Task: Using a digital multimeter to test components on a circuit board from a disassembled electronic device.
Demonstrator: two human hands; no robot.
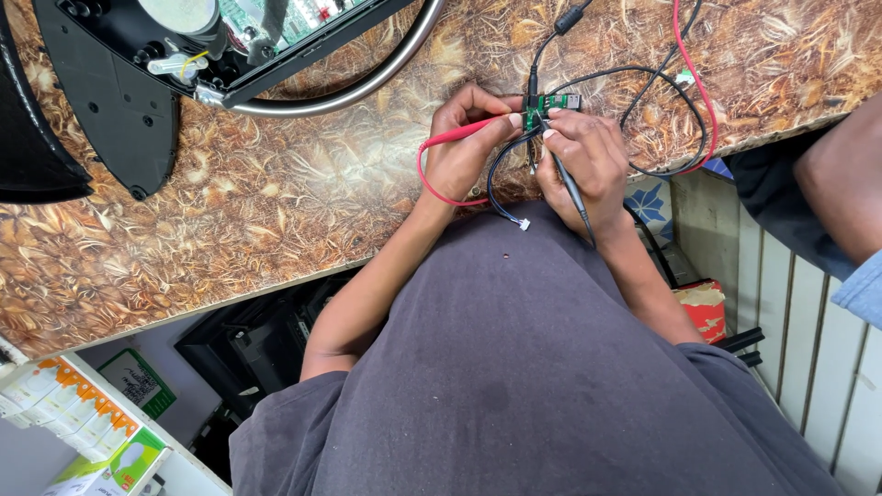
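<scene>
A thin red probe (459, 136) is pinched in the left hand (464, 152), a thin black probe (568, 184) in the right hand (583, 156); both tips are pressed to a small green circuit board (555, 103) on the brown patterned counter (276, 193), w/ grips closed.

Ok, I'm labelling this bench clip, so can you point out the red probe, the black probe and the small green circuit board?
red probe (464, 135), head view, on its red shaft beside the left hand's fingers.
black probe (571, 190), head view, mid-shaft below the right hand.
green circuit board (554, 102), head view, on its exposed top face.

worktop (230, 220): brown swirl-patterned | wall (808, 340): pale vertical panels | shelf (184, 468): white, below left
</scene>
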